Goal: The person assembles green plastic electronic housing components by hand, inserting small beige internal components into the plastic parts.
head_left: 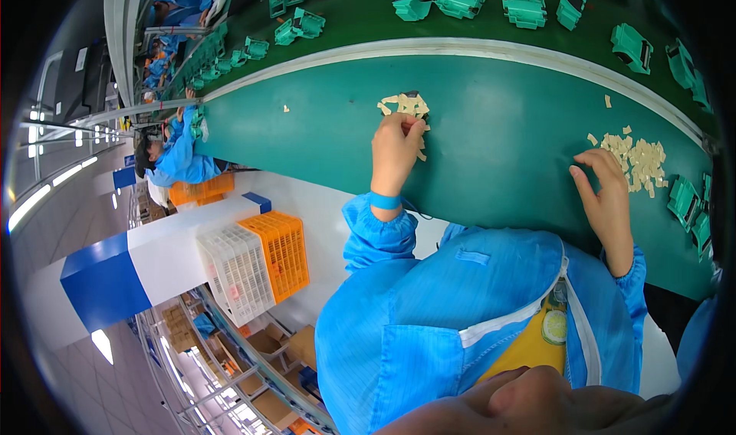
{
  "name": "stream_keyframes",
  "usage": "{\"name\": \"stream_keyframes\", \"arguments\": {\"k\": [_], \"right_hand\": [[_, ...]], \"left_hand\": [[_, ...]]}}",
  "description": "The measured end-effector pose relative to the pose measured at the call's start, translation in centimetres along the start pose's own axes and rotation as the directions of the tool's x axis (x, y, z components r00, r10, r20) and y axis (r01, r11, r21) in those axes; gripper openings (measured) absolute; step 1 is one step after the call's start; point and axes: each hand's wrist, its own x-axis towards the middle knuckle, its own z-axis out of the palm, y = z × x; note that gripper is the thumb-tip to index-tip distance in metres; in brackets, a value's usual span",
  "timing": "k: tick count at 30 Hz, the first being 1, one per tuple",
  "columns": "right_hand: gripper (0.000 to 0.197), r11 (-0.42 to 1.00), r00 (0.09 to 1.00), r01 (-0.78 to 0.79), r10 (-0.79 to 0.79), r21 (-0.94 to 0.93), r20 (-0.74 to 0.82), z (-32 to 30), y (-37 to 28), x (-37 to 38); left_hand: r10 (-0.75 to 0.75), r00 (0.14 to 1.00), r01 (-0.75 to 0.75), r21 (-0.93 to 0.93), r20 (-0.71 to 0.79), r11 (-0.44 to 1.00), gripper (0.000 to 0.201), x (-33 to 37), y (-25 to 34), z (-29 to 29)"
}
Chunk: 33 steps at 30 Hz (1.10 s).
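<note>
My left hand, with a blue band around its wrist, is over the green worktop beside a small heap of cream-coloured scraps. Its thumb and fingertips are pinched together; whatever lies between them is hidden or too small to name. A dark piece shows at the back of that heap. To the right, my right hand hovers or rests at the near left side of a larger heap of similar cream pieces. Its thumb stands apart from the fingers, and nothing shows between them.
Green plastic housings stand in a row on the dark green belt beyond a pale rail. More green housings sit at the right. A co-worker in blue works farther left. White and orange crates stand behind, left.
</note>
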Motion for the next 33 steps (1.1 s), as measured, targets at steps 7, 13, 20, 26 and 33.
{"name": "stream_keyframes", "arguments": {"k": [7, 13, 20, 26, 33], "right_hand": [[0.013, 0.996, 0.998, 0.014, -0.02, 0.092, 0.065, 0.4, -1.2, 0.7], [0.017, 0.933, 0.994, -0.056, 0.02, 0.354, 0.104, 2.4, -2.3, 1.9], [0.024, 0.947, 0.998, 0.054, -0.044, 0.318, -0.038, 5.4, -1.1, 1.9], [0.021, 0.339, 0.92, -0.35, 0.298, 0.873, 0.253, 3.7, 1.1, 1.5], [0.021, 0.212, 0.834, -0.51, 0.358, 0.833, 0.419, 2.7, 0.8, 1.3]], "left_hand": [[-0.112, 0.988, 0.14, -0.318, 0.107, 0.938, 0.016, 0.2, 1.3, -0.2], [0.074, 0.98, 0.019, -0.461, 0.182, 0.887, 0.019, -2.4, 9.0, 2.6], [0.249, 0.927, -0.082, -0.497, 0.281, 0.864, 0.021, -4.5, 12.6, 6.0], [0.394, 0.908, -0.271, -0.52, 0.141, 0.81, 0.022, -4.0, 13.6, 6.8], [0.321, 0.846, 0.073, -0.69, 0.425, 0.721, 0.025, -3.5, 12.2, 7.0]]}}
